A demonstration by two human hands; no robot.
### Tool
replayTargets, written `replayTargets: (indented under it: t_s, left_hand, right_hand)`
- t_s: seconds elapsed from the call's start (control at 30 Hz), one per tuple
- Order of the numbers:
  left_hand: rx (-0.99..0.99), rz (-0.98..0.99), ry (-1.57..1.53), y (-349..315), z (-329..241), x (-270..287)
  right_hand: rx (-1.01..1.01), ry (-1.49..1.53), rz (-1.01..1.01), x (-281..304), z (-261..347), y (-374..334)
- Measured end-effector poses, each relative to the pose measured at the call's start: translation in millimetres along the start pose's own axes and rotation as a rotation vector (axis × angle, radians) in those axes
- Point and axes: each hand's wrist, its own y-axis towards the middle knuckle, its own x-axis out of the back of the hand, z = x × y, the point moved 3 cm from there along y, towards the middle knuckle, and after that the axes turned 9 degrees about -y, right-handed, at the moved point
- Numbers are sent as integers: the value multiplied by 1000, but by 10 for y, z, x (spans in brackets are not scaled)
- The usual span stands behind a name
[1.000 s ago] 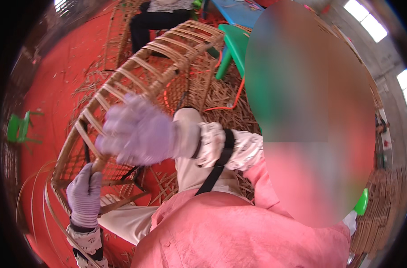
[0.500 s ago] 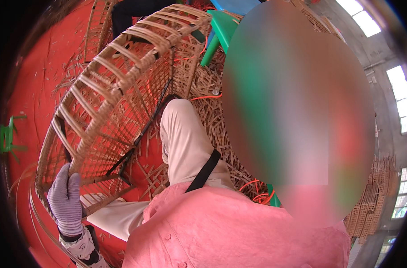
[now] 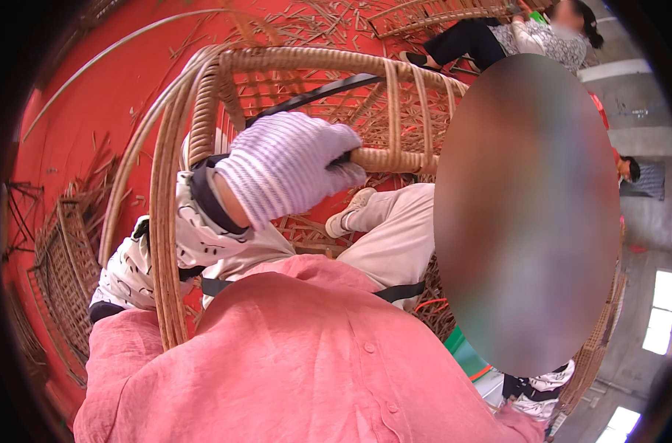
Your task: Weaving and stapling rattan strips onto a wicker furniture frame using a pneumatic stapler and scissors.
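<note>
My left hand [image 3: 291,162], in a lilac-and-white striped knit glove, has its fingers curled round a wrapped rail of a woven rattan frame [image 3: 321,59]. The frame lies over my legs, its cane-bound rim curving across the upper middle. A black strip [image 3: 314,97] runs along its inside. Loose rattan strands [image 3: 164,221] hang from its left corner, pass in front of my left forearm and end against my pink shirt. At the lower right shows a patterned sleeve [image 3: 539,395]; my right hand is hidden, and a large blurred oval covers that side.
Cut rattan scraps [image 3: 321,22] litter the red floor covering [image 3: 129,66]. Another woven piece [image 3: 74,251] stands at the left. A person in dark trousers [image 3: 465,40] sits beyond the frame at the upper right. Something green [image 3: 465,354] shows low on the right.
The view has shifted. The rattan frame now lies crosswise nearer my body, and my left hand has moved from its lower left corner to a rail nearer the middle. The loose strands stand closer.
</note>
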Motion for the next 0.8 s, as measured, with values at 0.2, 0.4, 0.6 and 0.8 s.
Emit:
replayTargets:
  t_s: [0.2, 0.4, 0.6, 0.8]
  left_hand:
    - [98, 46, 25, -52, -137, 31]
    - [61, 61, 47, -92, -132, 35]
    - [27, 30, 49, -112, -182, 63]
    - [85, 59, 18, -118, -154, 49]
  right_hand:
    - [-176, -152, 516, -696, 748, 89]
    - [-354, -341, 539, -1102, 978, 176]
    - [-371, -517, 526, -1302, 1134, 192]
    - [-371, -710, 511, -1316, 1162, 249]
